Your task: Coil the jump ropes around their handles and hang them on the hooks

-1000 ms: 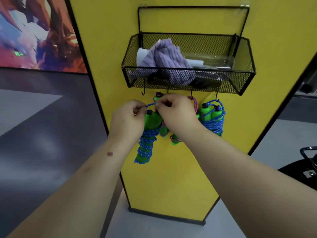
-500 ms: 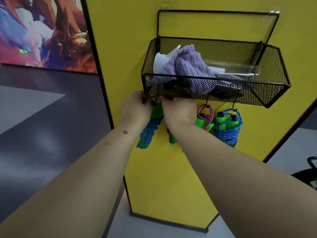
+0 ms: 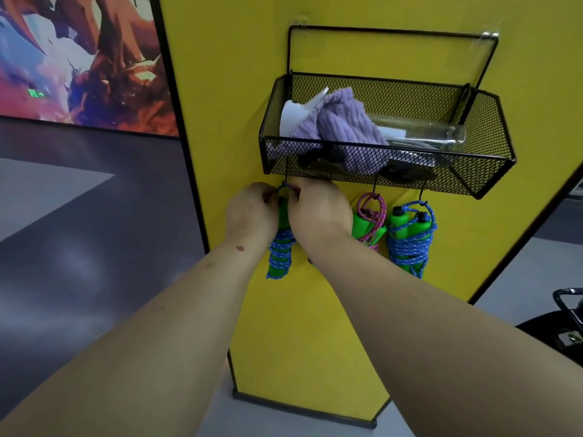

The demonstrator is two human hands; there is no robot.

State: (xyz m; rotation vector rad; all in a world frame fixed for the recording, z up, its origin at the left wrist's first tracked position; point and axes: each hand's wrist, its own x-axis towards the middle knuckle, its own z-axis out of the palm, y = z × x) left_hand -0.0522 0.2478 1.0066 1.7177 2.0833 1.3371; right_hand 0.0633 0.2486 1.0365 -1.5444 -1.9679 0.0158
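Blue jump rope (image 3: pixel 280 253), top hidden, loop pinched by left hand (image 3: pixel 250 212) and right hand (image 3: pixel 317 209) at basket's (image 3: pixel 492 181) seven-o'clock hook (image 3: pixel 286 179).

No readable text, brand or number anywhere. Only sign: small green glowing mark (image 3: pixel 36 94) on colourful wall picture (image 3: pixel 79 58) at left, shape like exit sign with arrow, characters too blurred to read. Jump ropes, basket, yellow panel: no visible labels.

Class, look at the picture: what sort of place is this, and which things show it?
Probably a gym or activity room: coiled jump ropes hang on hooks under a wall-mounted mesh basket holding a towel and a clear bottle.
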